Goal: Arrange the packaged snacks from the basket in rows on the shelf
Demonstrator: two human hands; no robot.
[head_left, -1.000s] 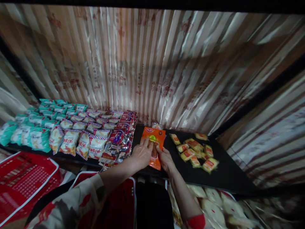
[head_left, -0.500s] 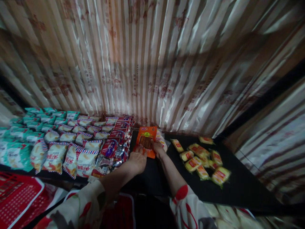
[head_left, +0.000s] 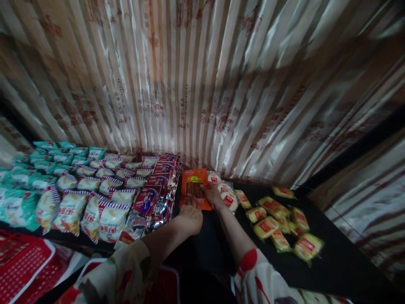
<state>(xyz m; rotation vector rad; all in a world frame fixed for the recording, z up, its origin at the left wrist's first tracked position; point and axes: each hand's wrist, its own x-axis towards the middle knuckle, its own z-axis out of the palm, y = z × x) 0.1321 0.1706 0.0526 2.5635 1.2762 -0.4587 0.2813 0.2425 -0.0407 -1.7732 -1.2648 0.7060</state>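
An orange snack packet (head_left: 193, 182) with a dark window lies at the back of the black shelf (head_left: 205, 240), close to the striped curtain. My left hand (head_left: 190, 216) is at its lower edge, fingers curled over the front of it. At the packet's right side, my right hand (head_left: 214, 197) grips the edge with the thumb on its face. Left of the packet is a row of dark red and purple snack packets (head_left: 153, 185). To its right, round white packaged snacks (head_left: 228, 200) are partly behind my right hand and wrist.
Yellow wrapped snacks (head_left: 272, 217) lie loosely on the right of the shelf. White bags with striped tops (head_left: 70, 210) and teal bags (head_left: 22, 207) fill the left. Red baskets (head_left: 23, 266) stand below the front edge. The striped curtain (head_left: 190, 84) closes off the back.
The round white snacks beside the orange packet show more now. My view has shifted a little, and both hands are still at the packet.
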